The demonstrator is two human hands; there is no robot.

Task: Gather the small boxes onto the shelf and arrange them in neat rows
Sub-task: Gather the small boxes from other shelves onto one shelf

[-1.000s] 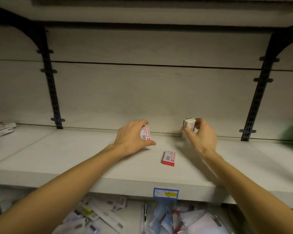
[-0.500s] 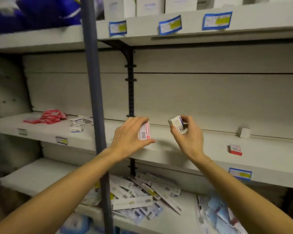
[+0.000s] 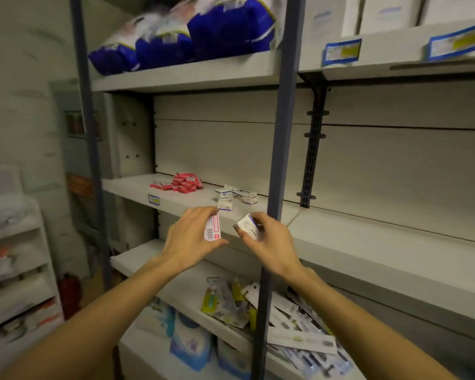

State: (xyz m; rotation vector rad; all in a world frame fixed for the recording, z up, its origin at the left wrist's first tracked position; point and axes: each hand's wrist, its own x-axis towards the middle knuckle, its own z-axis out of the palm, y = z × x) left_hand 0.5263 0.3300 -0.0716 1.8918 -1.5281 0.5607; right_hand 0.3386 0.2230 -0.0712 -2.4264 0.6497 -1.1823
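— Two boxes in hand: the left hand [image 3: 192, 237] pinches a red-and-white box [image 3: 212, 227], the right hand [image 3: 272, 242] grips a white box [image 3: 248, 227].

— Each belongs by colour: red pile [image 3: 182, 182] at eleven o'clock, white cluster [image 3: 235, 196] at twelve on the shelf [image 3: 181, 200]. Square edges.

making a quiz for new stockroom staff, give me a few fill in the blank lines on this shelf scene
1. The left hand holds a white and ____ box.
2. The right hand holds a white box with ____ trim.
3. The pile of red boxes lies to the ____ of the loose white boxes on the shelf.
4. The bags on the top shelf are ____.

Missing words: red; blue; left; blue
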